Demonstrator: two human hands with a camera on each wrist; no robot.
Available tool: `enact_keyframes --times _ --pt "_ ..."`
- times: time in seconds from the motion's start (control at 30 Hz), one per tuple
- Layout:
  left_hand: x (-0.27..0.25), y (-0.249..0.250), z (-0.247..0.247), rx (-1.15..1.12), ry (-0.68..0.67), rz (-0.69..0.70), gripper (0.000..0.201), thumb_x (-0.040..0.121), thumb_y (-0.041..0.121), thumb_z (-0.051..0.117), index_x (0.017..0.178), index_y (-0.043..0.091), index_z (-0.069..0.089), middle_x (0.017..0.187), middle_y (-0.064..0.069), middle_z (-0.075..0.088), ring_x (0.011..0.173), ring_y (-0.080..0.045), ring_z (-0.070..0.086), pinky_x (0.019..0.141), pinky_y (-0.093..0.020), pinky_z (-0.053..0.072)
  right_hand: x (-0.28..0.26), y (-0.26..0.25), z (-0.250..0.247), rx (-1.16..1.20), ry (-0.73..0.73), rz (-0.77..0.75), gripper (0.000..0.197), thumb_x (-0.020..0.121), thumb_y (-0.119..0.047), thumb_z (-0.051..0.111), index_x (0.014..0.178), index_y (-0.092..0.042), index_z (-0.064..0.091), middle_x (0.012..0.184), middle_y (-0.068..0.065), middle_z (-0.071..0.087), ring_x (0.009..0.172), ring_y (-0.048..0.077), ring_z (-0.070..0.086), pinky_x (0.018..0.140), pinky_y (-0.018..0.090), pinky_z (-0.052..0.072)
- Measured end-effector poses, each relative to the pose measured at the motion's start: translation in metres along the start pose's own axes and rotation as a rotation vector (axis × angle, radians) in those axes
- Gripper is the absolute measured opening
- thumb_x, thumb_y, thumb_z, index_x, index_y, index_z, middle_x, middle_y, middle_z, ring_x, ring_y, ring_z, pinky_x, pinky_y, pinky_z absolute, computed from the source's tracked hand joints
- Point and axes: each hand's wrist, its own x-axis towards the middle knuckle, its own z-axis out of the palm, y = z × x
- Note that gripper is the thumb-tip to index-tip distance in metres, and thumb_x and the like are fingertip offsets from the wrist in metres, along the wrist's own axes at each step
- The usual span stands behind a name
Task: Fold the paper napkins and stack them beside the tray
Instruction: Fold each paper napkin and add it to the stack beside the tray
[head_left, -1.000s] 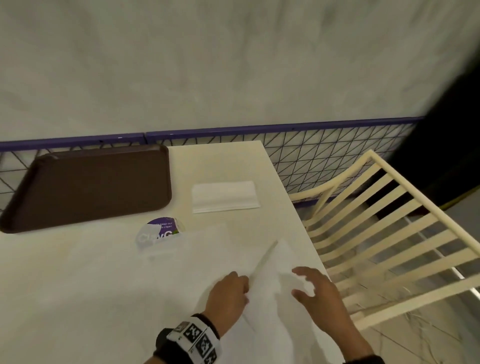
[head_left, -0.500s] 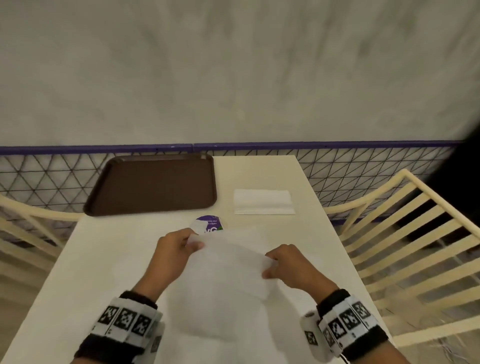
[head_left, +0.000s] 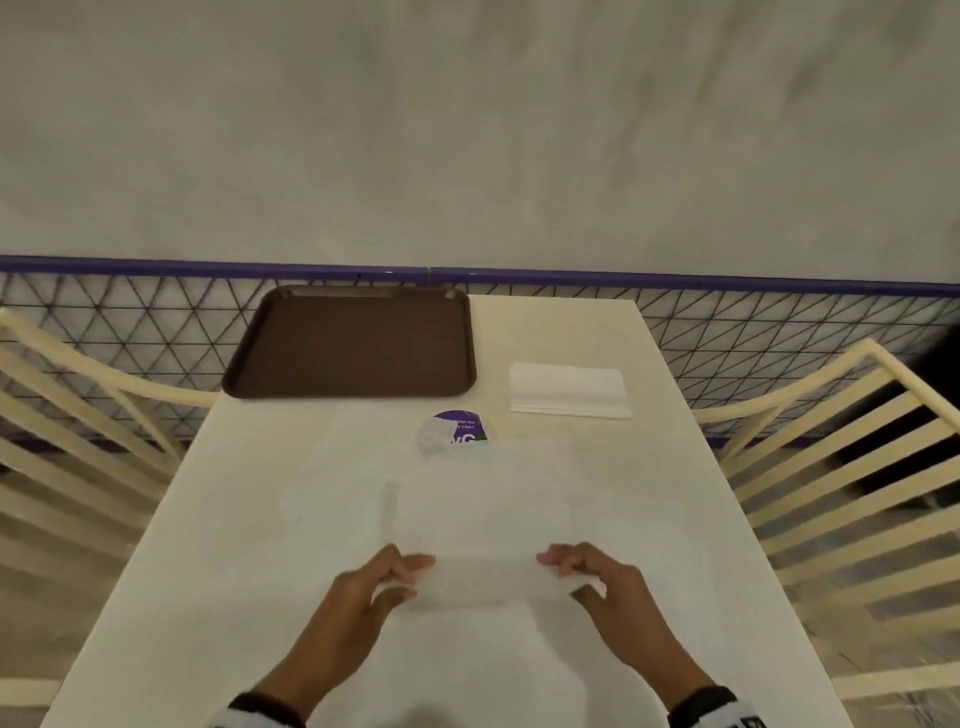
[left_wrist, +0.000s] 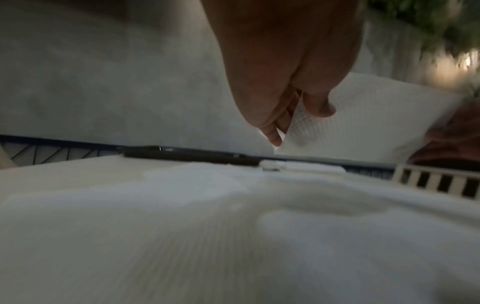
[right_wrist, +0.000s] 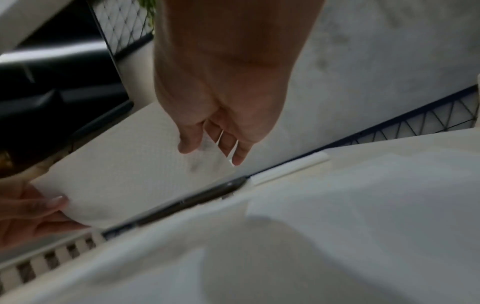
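A white paper napkin (head_left: 483, 519) is held just above the table, stretched away from me. My left hand (head_left: 402, 577) pinches its near left corner between thumb and fingers, as the left wrist view shows (left_wrist: 293, 125). The near right corner is pinched by my right hand (head_left: 566, 571), seen close in the right wrist view (right_wrist: 210, 152). The brown tray (head_left: 353, 343) lies at the table's far left. A stack of folded napkins (head_left: 569, 389) sits to its right. More unfolded napkins (head_left: 332, 499) lie flat under the held one.
A round purple sticker (head_left: 457, 434) is on the table in front of the tray, partly covered by paper. Cream slatted chairs stand at the right (head_left: 852, 467) and the left (head_left: 78, 415). A purple-railed mesh fence (head_left: 753, 322) runs behind the table.
A second ago both hands were lifting the napkin at the table's right side. They have since moved to the middle and drawn back toward me, and the napkin now stretches out between them.
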Motion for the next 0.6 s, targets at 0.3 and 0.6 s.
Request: enact_keyframes --times 0.3,0.6 --pt "0.0 -0.035 0.018 0.134 0.073 -0.081 0.032 0.087 0.008 0.062 0.08 0.037 0.053 0.082 0.014 0.066 0.076 -0.004 0.061 0.071 -0.019 0.046 -0.002 0.031 0.023 -0.111 0.018 0.21 0.03 0.087 -0.01 0.06 0.072 -0.034 0.054 0.066 -0.011 0.063 0.063 -0.004 0.057 0.062 0.015 0.043" --pt "0.021 -0.026 0.049 0.804 -0.036 0.32 0.05 0.086 0.038 0.041 0.133 0.021 0.042 0.143 0.003 0.044 0.134 -0.018 0.03 0.111 -0.027 0.016 0.039 0.041 0.031 -0.258 0.145 0.327 0.015 0.088 -0.012 0.058 0.081 -0.01 0.044 0.059 -0.003 0.034 0.053 0.011 0.028 0.047 0.017 0.028"
